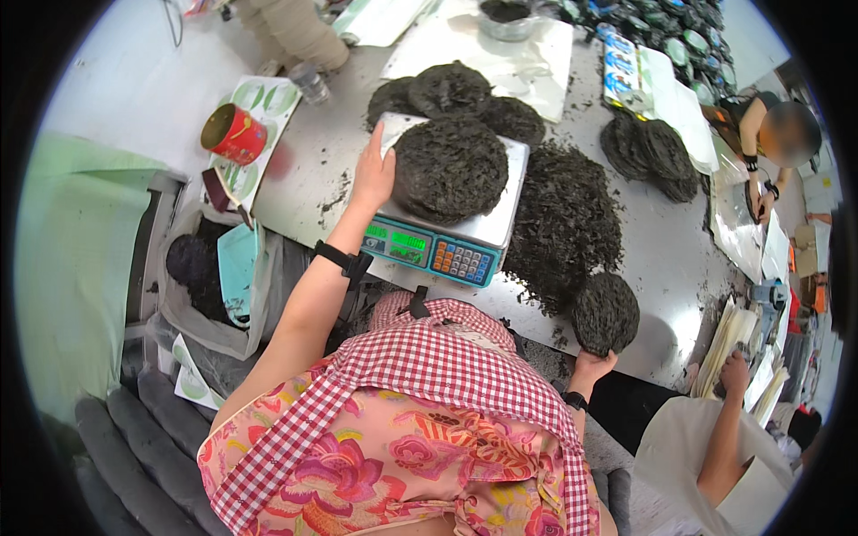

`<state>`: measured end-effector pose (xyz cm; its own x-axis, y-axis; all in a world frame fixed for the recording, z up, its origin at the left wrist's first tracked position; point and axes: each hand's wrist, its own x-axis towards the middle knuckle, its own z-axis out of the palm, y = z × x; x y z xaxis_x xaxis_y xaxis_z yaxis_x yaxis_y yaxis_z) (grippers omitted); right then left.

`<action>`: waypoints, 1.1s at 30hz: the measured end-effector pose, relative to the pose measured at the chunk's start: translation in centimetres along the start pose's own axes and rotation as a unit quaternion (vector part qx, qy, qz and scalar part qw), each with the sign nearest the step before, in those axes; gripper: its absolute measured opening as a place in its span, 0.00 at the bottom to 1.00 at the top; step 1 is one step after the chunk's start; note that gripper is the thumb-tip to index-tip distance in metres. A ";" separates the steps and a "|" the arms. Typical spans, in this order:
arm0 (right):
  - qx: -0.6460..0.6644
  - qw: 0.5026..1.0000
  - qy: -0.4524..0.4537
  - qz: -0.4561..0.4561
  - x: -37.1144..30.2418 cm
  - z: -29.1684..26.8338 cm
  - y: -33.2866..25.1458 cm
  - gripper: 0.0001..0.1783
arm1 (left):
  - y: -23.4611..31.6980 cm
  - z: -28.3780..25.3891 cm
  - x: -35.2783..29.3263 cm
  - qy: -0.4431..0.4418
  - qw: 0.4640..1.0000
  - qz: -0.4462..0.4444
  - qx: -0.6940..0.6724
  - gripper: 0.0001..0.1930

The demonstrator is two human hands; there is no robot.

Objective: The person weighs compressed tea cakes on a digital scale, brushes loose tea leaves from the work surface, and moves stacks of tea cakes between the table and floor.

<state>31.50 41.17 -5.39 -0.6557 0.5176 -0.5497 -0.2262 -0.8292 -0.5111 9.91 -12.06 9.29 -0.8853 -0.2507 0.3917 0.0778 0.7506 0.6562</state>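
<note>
A thick round cake of dark dried seaweed lies on the metal plate of a teal digital scale. My left hand is at the plate's left edge, fingers stretched out beside the cake; whether they touch it I cannot tell. At the table's near edge, my right hand grips another round seaweed cake by its lower rim and holds it up flat. Loose dark seaweed flakes form a heap between the scale and that cake. Behind the scale lie several more seaweed cakes.
Overlapping seaweed cakes lie at the table's right. A red tin stands at the left, above a lined bin with a light-blue scoop. A glass bowl is at the back. Two other people work along the right side.
</note>
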 end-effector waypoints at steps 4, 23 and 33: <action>0.028 0.996 0.085 0.002 2.7 -6.5 0.7 0.29 | -2.9 -3.9 -0.9 0.001 0.999 -0.046 -0.029 0.23; -0.737 0.547 -0.384 -0.100 -2.6 9.4 10.4 0.15 | 0.4 6.0 -1.4 -0.013 0.998 -0.051 -0.023 0.35; -0.704 0.588 -0.162 -0.364 14.0 19.2 7.3 0.36 | 1.9 0.5 -2.4 -0.049 0.987 -0.126 -0.088 0.28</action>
<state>6.83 38.31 -4.17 -0.9083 0.3717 0.1918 0.1397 0.7017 -0.6986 11.97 -9.71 9.26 -0.9259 -0.3493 0.1441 -0.0788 0.5516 0.8304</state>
